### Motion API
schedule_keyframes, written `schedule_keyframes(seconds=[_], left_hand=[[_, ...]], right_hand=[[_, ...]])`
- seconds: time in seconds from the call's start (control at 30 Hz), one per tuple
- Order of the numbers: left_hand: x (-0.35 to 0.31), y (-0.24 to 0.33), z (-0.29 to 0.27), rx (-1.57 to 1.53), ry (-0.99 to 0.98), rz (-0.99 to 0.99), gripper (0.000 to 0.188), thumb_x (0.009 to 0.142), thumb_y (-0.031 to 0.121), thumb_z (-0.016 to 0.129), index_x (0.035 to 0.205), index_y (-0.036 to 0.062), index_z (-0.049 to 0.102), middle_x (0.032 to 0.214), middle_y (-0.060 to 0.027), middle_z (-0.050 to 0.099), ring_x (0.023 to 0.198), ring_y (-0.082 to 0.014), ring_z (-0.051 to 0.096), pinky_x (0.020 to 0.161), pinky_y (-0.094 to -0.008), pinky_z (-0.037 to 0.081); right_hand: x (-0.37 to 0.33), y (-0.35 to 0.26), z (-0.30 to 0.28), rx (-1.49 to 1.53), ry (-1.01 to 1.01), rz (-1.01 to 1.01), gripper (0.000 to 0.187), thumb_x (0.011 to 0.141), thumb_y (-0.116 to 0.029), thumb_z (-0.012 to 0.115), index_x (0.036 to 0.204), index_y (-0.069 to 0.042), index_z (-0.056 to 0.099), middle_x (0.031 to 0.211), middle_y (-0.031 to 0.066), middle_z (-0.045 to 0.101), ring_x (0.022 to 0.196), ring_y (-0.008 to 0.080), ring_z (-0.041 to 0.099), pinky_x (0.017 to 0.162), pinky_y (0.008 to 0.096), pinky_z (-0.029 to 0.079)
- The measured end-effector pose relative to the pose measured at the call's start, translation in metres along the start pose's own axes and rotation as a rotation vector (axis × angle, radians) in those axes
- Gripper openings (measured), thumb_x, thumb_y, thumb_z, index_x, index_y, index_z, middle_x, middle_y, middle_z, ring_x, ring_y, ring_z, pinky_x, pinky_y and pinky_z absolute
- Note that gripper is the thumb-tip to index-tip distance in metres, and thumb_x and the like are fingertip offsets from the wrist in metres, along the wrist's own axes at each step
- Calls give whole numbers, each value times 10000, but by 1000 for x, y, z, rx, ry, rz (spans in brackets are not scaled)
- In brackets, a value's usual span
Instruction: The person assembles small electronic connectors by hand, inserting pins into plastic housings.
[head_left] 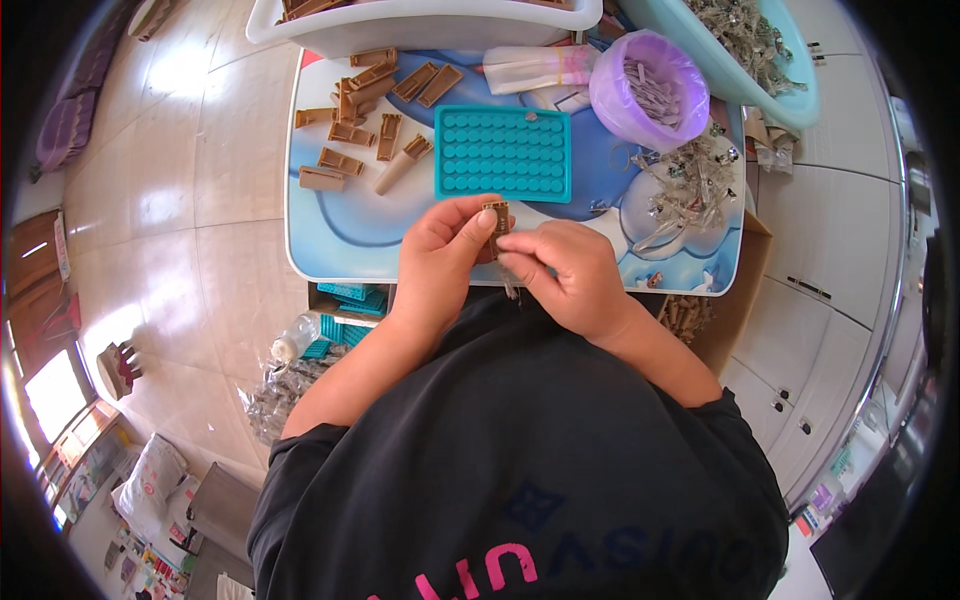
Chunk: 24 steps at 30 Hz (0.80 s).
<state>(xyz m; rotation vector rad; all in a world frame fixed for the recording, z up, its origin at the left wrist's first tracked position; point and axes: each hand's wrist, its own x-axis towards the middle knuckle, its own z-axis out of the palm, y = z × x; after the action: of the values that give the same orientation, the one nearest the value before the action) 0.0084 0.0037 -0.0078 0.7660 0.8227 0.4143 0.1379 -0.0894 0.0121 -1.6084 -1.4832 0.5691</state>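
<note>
My left hand (443, 248) grips a small brown plastic case (497, 217) between thumb and fingers, just in front of the teal tray. The fingertips of my right hand (572, 265) are pinched together at the case's lower right side; what they hold is too small to tell. A thin wispy strand (511, 287) hangs below the fingers. The teal tray (503, 110) has rows of round knobs or wells, with a small grey piece (531, 117) at its far edge. Several similar brown cases (388, 137) lie scattered on the table at the left.
On the blue patterned table (350, 255), a lilac basket (600, 85) of grey pieces stands far right, beside tangled wiry parts with metal bits (690, 185). A white tub (420, 38) and a pale blue tub (800, 100) border the table. A cardboard box (750, 270) stands at its right edge.
</note>
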Motion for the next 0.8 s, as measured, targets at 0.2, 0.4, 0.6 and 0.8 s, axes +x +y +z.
schedule_keyframes(seconds=[0.2, 0.4, 0.6, 0.8], left_hand=[[0, 1, -3, -43, -42, -17, 261, 915, 144, 544, 1112, -26, 564, 959, -79, 627, 815, -140, 599, 763, -270, 496], [4, 5, -9, -88, -7, -38, 288, 913, 167, 548, 1137, -14, 561, 966, -92, 627, 830, -160, 603, 778, -294, 496], [7, 9, -12, -180, -30, -73, 315, 915, 190, 549, 1163, -5, 552, 974, -103, 624, 854, -173, 604, 792, -310, 496], [10, 6, -15, -190, -28, -63, 317, 928, 186, 518, 1173, -13, 539, 983, -95, 622, 845, -159, 601, 784, -291, 491]], right_hand=[[11, 9, -3, -88, 96, -83, 118, 761, -33, 662, 875, -14, 646, 681, 102, 583, 565, 218, 531, 518, 309, 404], [56, 44, -12, -336, 340, 14, 84, 764, -99, 648, 832, -50, 640, 718, 91, 573, 661, 271, 575, 572, 355, 453], [69, 68, -7, -667, 284, 2, 94, 741, -129, 660, 816, -77, 642, 797, 65, 575, 699, 276, 584, 606, 372, 478], [64, 47, -3, -418, 269, 59, 90, 721, -117, 679, 770, -74, 616, 771, 68, 568, 686, 264, 572, 580, 357, 463]])
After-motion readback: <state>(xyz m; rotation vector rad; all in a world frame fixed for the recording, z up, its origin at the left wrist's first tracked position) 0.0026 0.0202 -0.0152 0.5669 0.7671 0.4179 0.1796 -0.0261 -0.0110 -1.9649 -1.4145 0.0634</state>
